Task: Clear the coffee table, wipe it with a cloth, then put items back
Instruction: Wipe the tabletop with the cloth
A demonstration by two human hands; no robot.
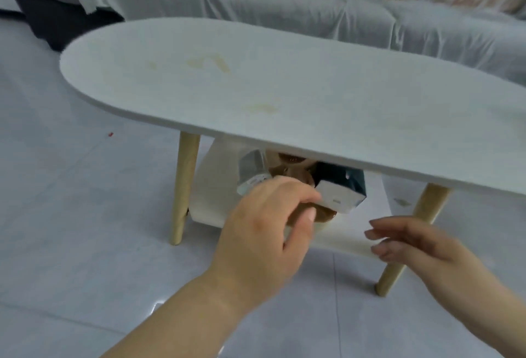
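Note:
The white oval coffee table (313,95) has nothing standing on its top, which carries yellowish stains (210,63). Under it is a white lower shelf (341,232). On that shelf stand a silver box (252,171), a brown round object (296,175) and a dark box with a white end (338,189). My left hand (264,224) reaches under the top, its fingers and thumb closed on the brown object's near edge. My right hand (412,241) hovers beside the shelf's front edge, fingers apart and holding nothing.
A sofa under a grey cover (284,2) runs behind the table. A dark object (42,10) lies at the far left. Wooden legs (183,187) stand on pale floor tiles (71,215). A small red speck (111,134) lies on the floor.

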